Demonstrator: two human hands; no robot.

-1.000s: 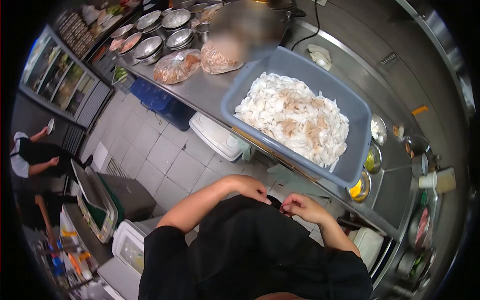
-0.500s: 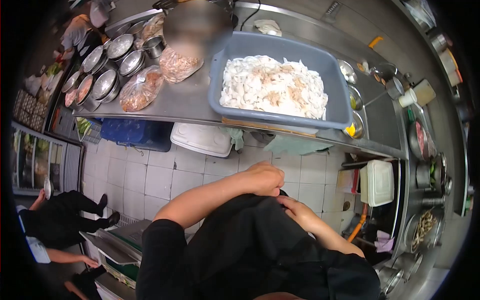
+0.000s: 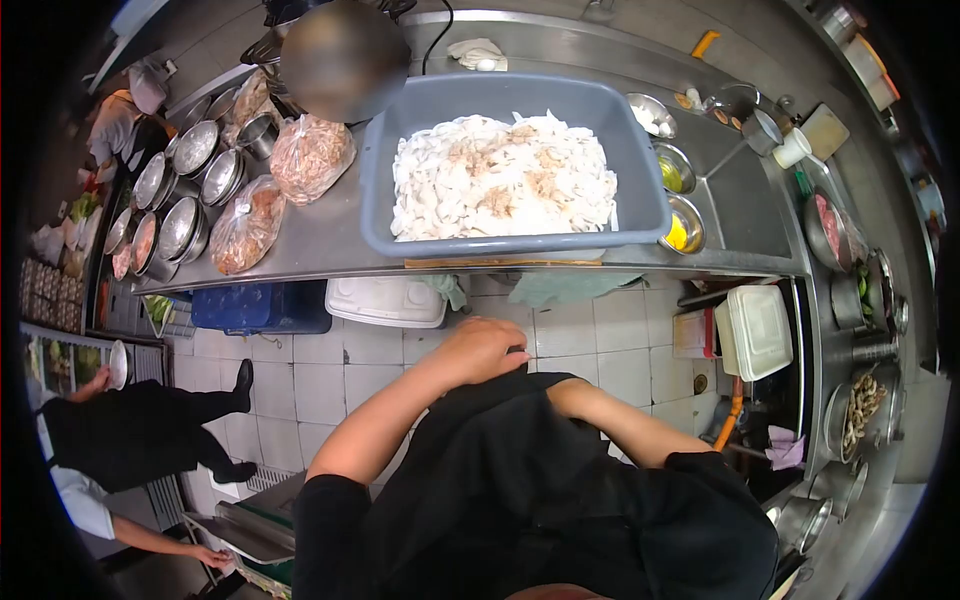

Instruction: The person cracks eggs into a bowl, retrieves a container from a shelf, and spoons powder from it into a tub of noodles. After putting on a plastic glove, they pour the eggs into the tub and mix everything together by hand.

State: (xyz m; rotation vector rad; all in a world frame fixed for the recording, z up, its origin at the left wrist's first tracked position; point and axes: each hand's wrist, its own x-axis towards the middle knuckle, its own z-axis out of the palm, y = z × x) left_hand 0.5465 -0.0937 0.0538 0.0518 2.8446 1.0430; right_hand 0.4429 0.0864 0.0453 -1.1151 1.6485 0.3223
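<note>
My left hand [image 3: 486, 350] is in front of my waist, above the top of the black apron [image 3: 500, 430]. Its fingers are curled, and a small dark bit shows at their edge; I cannot make out what it is. My right forearm [image 3: 630, 425] bends in behind the apron, whose cloth hides the right hand and its fingers. Ahead on the steel counter stands a large grey tub [image 3: 515, 242]. It holds a heap of white sliced pieces [image 3: 500, 180] with patches of brownish powder on top. Neither hand touches the tub.
Left of the tub are bags of minced meat [image 3: 310, 160] and several metal bowls [image 3: 198, 148]. Right of it sit a bowl of yellow liquid [image 3: 680, 232] and other bowls. Lidded boxes [image 3: 385, 302] are under the counter. A co-worker [image 3: 120, 435] stands at left, holding a bowl.
My left hand has shifted left, and my right hand has slipped out of sight behind the apron. The view has turned, so the tub appears further left. The co-worker's legs have moved.
</note>
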